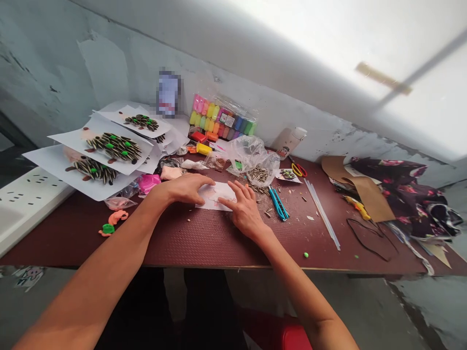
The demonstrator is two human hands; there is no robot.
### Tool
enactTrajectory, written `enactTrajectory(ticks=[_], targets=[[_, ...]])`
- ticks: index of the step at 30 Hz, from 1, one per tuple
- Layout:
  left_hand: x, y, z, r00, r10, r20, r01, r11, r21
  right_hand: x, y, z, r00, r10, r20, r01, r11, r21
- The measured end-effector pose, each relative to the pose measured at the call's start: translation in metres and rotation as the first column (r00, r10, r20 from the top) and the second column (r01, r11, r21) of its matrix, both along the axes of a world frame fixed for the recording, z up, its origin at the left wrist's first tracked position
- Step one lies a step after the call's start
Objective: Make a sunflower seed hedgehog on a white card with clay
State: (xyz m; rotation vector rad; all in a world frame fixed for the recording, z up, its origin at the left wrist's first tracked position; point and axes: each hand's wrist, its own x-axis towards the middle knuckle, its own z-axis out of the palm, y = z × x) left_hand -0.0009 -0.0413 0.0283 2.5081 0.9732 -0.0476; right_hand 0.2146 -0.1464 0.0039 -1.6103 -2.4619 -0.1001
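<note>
A small white sheet of paper (215,203) with faint reddish drawn lines and a pale pinkish patch lies flat on the table in front of me. My left hand (188,188) rests at its left edge, thumb and fingers apart. On the right side of the sheet, my right hand (245,208) lies with its fingers stretched out. I see nothing held in either hand. Just beyond my right hand are loose striped sunflower seeds (258,175), partly under a clear plastic bag (248,151). A teal utility knife (278,204) lies beside them.
Seed-covered hedgehog pictures (113,146) are stacked at left, near a white power strip (27,206). Colored clay packs (222,119) lean against the wall beside a white bottle (292,143). Rightward lie scissors (299,169), glue sticks (323,214), a yellow glue gun (357,206) and floral cloth (408,194).
</note>
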Motion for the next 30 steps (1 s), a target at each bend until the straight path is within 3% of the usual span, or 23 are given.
enactTrajectory(ticks=[18, 23, 30], targets=[[-0.001, 0.001, -0.002, 1.0, -0.001, 0.014, 0.001, 1.0, 0.001, -0.004, 0.004, 0.002, 0.992, 0.088, 0.091, -0.089, 0.996, 0.001], [0.0, -0.002, 0.001, 1.0, 0.009, -0.004, -0.009, 1.0, 0.007, -0.002, 0.007, -0.001, 0.998, 0.039, 0.041, -0.04, 0.999, 0.025], [-0.001, -0.001, 0.0, 1.0, -0.002, 0.028, 0.002, 1.0, 0.005, -0.01, 0.008, 0.001, 0.999, 0.027, 0.034, -0.024, 0.997, -0.074]])
